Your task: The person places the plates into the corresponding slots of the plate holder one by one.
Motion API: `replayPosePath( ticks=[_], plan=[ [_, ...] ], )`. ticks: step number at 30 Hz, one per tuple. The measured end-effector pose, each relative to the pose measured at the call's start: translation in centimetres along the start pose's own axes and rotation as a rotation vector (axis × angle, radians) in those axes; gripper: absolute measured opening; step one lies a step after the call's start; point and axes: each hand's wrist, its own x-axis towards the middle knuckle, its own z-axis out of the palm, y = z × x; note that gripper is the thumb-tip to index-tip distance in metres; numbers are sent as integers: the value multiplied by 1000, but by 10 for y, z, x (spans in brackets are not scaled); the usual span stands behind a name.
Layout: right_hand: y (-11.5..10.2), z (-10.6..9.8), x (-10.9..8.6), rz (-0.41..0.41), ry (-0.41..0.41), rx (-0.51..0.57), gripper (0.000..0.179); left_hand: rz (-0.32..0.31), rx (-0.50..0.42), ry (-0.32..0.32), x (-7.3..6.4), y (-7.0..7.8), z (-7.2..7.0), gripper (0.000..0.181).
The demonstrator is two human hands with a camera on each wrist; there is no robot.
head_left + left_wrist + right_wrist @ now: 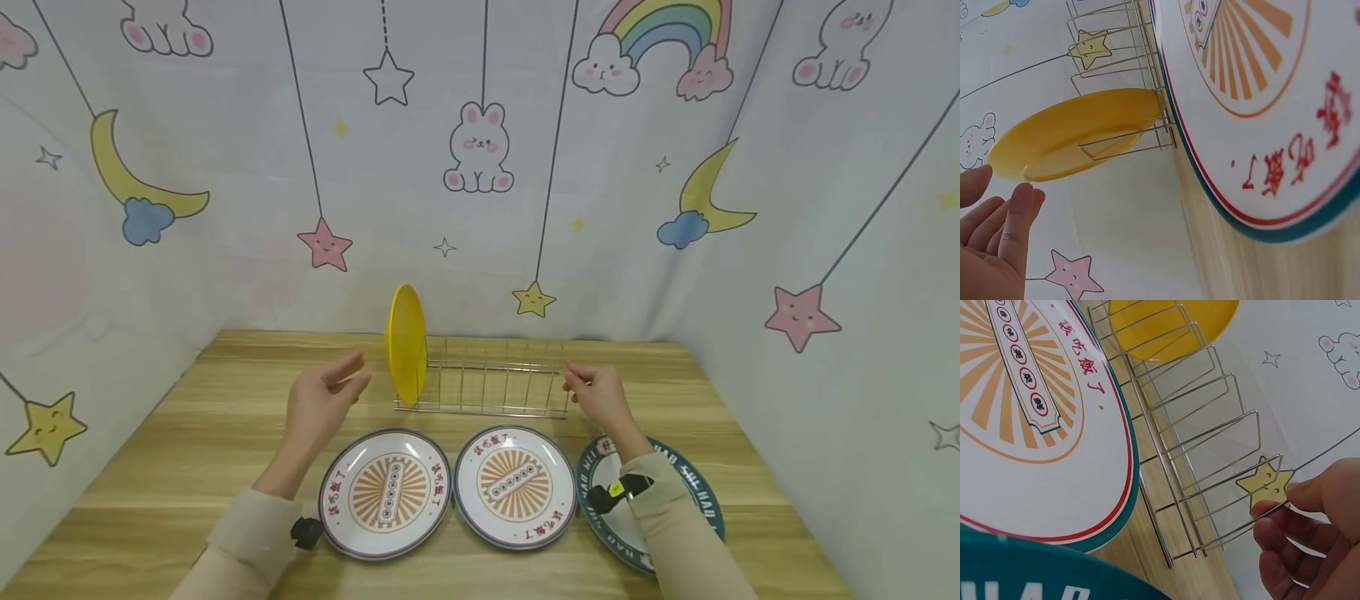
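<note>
The person's right hand point(602, 400) pinches the wire rack point(491, 367) at its right end. Just off the rack's left end, the left hand point(319, 407), thumb parted from fingers, is near the yellow plate point(406, 346) standing in that end.

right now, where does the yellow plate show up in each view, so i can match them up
Head: the yellow plate stands just left of centre, at the wire rack's left end.
Left wrist: left of centre, slanting down to the left.
Right wrist: at the top edge, cut off by it, behind rack wires.
Shared landmark: the wire rack.
</note>
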Motion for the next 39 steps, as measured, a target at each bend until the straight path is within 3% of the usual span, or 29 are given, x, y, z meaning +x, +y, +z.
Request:
replayPosePath(
  ticks=[12, 18, 25, 39],
  plan=[
    [-1, 0, 1, 6, 2, -12, 30, -48, 97, -70, -19, -17, -21, 56],
    [0, 0, 1, 22, -4, -11, 30, -77, 91, -153, -28, -25, -30, 63],
    [-3, -1, 0, 37, 0, -8, 31, -70, 70, -250, -36, -36, -38, 67],
    [0, -1, 1, 12, -5, -4, 30, -54, 87, -371, -48, -51, -43, 72]
  ],
)
